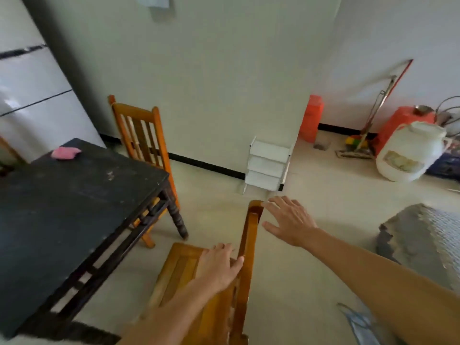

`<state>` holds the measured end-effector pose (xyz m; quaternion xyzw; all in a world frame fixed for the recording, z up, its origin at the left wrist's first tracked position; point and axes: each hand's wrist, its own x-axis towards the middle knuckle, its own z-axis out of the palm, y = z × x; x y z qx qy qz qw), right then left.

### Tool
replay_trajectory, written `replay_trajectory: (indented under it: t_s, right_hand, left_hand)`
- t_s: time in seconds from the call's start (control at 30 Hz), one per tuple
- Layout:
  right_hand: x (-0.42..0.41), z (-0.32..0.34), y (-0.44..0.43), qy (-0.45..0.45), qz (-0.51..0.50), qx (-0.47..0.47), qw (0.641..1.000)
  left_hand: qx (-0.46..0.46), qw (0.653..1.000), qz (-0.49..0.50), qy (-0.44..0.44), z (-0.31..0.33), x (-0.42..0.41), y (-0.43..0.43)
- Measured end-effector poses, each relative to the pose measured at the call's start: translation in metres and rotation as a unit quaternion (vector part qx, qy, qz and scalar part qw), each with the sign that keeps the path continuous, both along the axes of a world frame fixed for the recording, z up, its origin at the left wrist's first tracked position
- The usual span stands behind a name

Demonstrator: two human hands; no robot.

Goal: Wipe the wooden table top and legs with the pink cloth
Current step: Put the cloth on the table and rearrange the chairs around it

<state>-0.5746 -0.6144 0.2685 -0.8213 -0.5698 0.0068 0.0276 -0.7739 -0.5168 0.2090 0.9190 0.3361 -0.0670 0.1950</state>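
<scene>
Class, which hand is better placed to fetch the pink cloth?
Probably left: the left hand rests on the chair nearer the wooden table, where the pink cloth lies; the right hand is farther.

A wooden chair (142, 135) stands against the wall, a second chair (179, 270) nearer. A white fridge (32, 95) is far left. A white jug (408, 153), an orange container (311, 118) and a mop (356, 151) are right. A grey mat (423, 232) lies on the floor (311, 245).

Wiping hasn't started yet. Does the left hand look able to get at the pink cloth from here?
Probably not without stepping closer: the pink cloth lies uncovered at the far corner of the table, while the left hand rests on the near chair beside it.
</scene>
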Motion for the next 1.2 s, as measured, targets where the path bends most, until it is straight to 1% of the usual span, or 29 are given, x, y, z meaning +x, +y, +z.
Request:
replay_trajectory:
  t_s: [0.13,0.27,0.3,0.4,0.5,0.57,0.63,0.7,0.77,0.8,0.87,1.07,1.2]
  right_hand:
    - [0.016,-0.012,0.058,0.007,0.095,0.001,0.995]
    - [0.029,-0.035,0.090,0.036,0.171,-0.079,0.981]
    - [0.033,-0.041,0.093,0.041,0.188,-0.102,0.976]
    - [0.042,-0.048,0.098,0.015,0.243,-0.132,0.961]
    - [0.048,-0.044,0.103,-0.002,0.297,-0.132,0.946]
    - [0.053,-0.043,0.108,-0.005,0.316,-0.140,0.938]
    - [0.054,-0.046,0.109,0.002,0.322,-0.126,0.938]
    - [0.053,-0.049,0.107,0.007,0.310,-0.085,0.947]
    - [0.052,-0.047,0.104,0.001,0.293,-0.049,0.955]
    - [0.052,-0.048,0.103,-0.006,0.289,-0.045,0.956]
    - [0.052,-0.050,0.104,-0.009,0.290,-0.047,0.956]
    - [0.044,-0.061,0.117,-0.002,0.306,-0.029,0.952]
    - [0.020,-0.067,0.133,0.027,0.321,-0.014,0.947]
  left_hand:
    - [-0.038,0.997,0.074,0.002,0.008,-0.007,0.005]
    - [-0.043,0.986,0.160,0.016,0.010,-0.010,-0.002]
    - [-0.042,0.981,0.190,0.008,0.010,-0.009,-0.006]
    - [-0.070,0.952,0.298,-0.022,0.013,-0.002,-0.031]
    - [-0.072,0.926,0.370,0.002,0.018,0.002,-0.059]
    - [-0.088,0.903,0.420,0.008,0.014,0.000,-0.078]
    - [-0.096,0.885,0.454,0.019,0.010,-0.004,-0.103]
    - [-0.061,0.867,0.494,0.025,0.009,-0.003,-0.128]
    - [0.022,0.846,0.532,0.038,0.008,-0.001,-0.148]
    - [0.058,0.834,0.546,0.049,0.005,0.001,-0.154]
    - [0.092,0.815,0.570,0.056,-0.001,0.002,-0.154]
    - [0.140,0.819,0.551,0.077,-0.015,-0.019,-0.133]
    - [0.141,0.806,0.569,0.078,-0.019,-0.053,-0.100]
